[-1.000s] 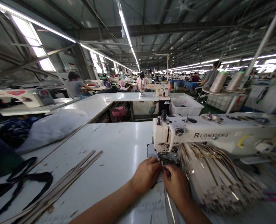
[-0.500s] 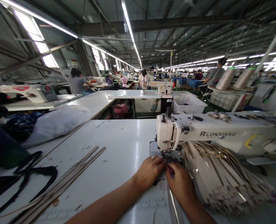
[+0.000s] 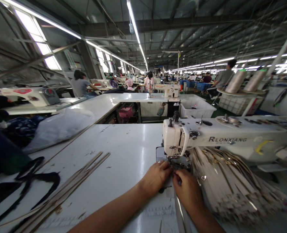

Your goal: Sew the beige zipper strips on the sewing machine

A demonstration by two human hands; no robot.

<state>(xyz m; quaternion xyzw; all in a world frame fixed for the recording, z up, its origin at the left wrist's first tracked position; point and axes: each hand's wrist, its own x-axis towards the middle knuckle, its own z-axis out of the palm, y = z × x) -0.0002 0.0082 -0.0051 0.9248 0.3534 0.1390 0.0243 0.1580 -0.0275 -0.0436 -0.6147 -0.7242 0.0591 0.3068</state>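
Our left hand [image 3: 156, 178] and right hand [image 3: 187, 189] pinch the zipper strip [image 3: 179, 210] together, below the sewing machine [image 3: 227, 137] (lettered "RLONXIANG").

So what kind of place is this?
Probably a sewing workshop or garment factory: a sewing machine over the hands, big thread spools behind it, and another sewing machine off to the left.

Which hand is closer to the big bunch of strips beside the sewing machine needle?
The right hand. It is just beside the bunch of strips; the left hand is farther away, on the other side of the right hand.
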